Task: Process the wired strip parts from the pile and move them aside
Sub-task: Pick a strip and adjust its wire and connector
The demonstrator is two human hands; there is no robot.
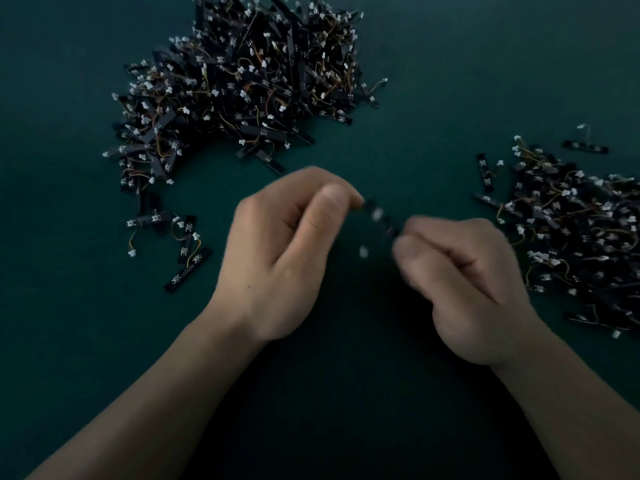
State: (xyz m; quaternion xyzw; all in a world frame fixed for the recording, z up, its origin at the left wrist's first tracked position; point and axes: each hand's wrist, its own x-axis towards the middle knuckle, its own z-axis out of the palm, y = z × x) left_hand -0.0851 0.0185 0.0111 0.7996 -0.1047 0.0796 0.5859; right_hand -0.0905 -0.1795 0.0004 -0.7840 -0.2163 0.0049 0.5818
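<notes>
Two heaps of black wired strip parts lie on the dark green bench (69, 341): the large unsorted pile (242, 81) at the far middle-left, and a smaller heap (581, 237) well apart at the right edge, which I judge to be the parts already set aside. A few stray strips (183, 251) lie near the large pile's near-left fringe. Between the heaps and nearer the camera, both hands hover over bare bench. The left hand (277, 258) pinches one end of a single strip part (379, 216) between thumb and curled fingers (349, 195). The right hand (467, 289), its fingers curled in, pinches the other end. The strip spans the gap between them and is blurred, so exactly what is being done to it cannot be told. A small white connector (363, 251) hangs just below the strip, its wire too dim to make out. The likely trouble lies in that thin wire: too hard a bend or pull between two tight pinches could snap the strip or tear the lead from its solder joint. A loose toss could also drop the part short of the right-hand heap, or snag its connector in the tangle.
</notes>
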